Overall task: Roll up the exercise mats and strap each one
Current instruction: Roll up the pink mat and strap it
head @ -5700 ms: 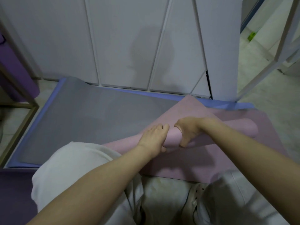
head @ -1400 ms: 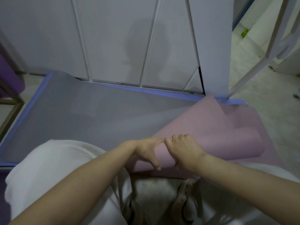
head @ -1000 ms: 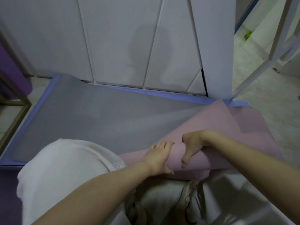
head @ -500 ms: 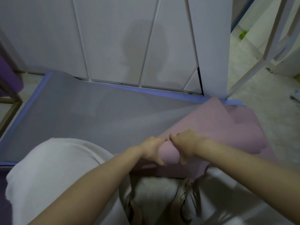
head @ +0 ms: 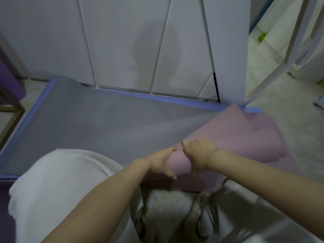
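Note:
A pink exercise mat [head: 242,139] lies partly rolled on the floor, its roll [head: 178,163] running left to right in front of my knees. My left hand [head: 160,163] grips the roll from the left, fingers curled over its top and thumb below. My right hand [head: 198,154] grips it just to the right, fingers wrapped over the top. The unrolled part of the pink mat lifts toward the wall at the right. A grey mat with a blue edge [head: 98,123] lies flat behind it.
White panelled cupboard doors [head: 140,42] stand right behind the mats. A purple rolled mat [head: 8,85] sits on a wooden rack at the far left. A white frame [head: 287,46] and pale floor lie at the right. My knees and shoes fill the bottom.
The roll has grown thicker and moved closer to my knees over the frames. Both hands have re-gripped it repeatedly, side by side, and the loose pink sheet has lifted up.

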